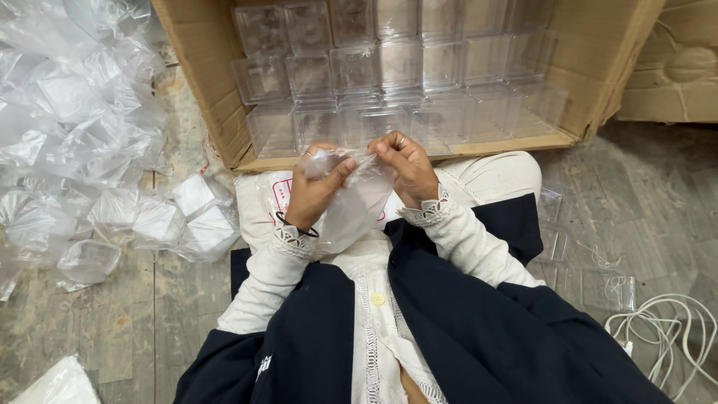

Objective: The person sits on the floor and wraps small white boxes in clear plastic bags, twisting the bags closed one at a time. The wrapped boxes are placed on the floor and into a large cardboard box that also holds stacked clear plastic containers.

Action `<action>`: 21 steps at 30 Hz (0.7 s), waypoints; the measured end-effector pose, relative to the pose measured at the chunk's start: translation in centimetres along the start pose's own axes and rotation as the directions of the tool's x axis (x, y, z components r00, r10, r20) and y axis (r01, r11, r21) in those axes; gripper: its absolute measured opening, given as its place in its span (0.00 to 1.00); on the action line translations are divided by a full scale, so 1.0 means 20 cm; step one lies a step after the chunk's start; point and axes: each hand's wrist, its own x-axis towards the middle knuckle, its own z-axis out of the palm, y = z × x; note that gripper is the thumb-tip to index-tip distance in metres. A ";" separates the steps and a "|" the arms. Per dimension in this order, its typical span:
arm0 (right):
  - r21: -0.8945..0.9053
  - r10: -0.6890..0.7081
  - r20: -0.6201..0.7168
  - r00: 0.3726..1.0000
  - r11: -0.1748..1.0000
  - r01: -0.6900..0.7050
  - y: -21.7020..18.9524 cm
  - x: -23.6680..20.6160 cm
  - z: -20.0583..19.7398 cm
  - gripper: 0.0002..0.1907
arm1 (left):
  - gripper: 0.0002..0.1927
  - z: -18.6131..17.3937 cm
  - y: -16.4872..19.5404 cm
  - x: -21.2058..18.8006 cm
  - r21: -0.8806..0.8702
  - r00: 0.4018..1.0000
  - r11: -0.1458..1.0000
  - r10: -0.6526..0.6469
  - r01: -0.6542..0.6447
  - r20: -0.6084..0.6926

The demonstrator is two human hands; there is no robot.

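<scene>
We wear a dark navy sleeveless overgarment (464, 329) over a cream long-sleeved top w/ lace-trimmed cuffs (430, 212) & a lace placket w/ one pale yellow button (378, 298). Thin dark band (295, 224) on left wrist; rings (402, 139) on both hands.
</scene>
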 end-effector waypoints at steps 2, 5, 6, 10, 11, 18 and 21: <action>-0.193 0.077 -0.028 0.997 0.978 -0.081 0.01 0.00 0.00 0.04 | 0.14 0.00 -0.01 -0.01 0.087 0.999 0.996 0.031 -0.030 -0.016; -0.279 -0.023 0.104 0.994 0.959 0.052 0.02 0.00 0.00 0.04 | 0.15 -0.01 -0.05 -0.01 0.189 0.996 0.978 0.080 -0.085 0.035; -0.265 -0.092 0.177 0.980 0.954 0.138 0.04 0.00 0.00 0.05 | 0.17 -0.03 -0.07 -0.01 0.217 0.993 0.970 0.094 -0.106 0.066; 0.140 0.191 0.010 0.981 0.972 -0.191 0.12 -0.01 -0.04 0.05 | 0.20 -0.02 -0.16 -0.03 0.186 0.994 0.982 -0.047 0.027 0.104; 0.240 0.261 -0.061 0.963 0.941 -0.239 0.14 -0.02 -0.06 0.04 | 0.19 -0.02 -0.17 -0.03 0.144 0.994 0.988 -0.062 0.048 0.095; -0.043 0.105 -0.007 0.994 0.994 -0.105 0.31 -0.06 -0.22 0.08 | 0.14 -0.02 -0.25 -0.06 0.002 0.964 0.967 -0.254 0.254 0.085; -0.145 0.010 -0.066 0.998 0.989 -0.019 0.31 -0.06 -0.22 0.08 | 0.20 -0.01 -0.28 -0.06 0.160 0.987 0.976 -0.153 0.145 0.042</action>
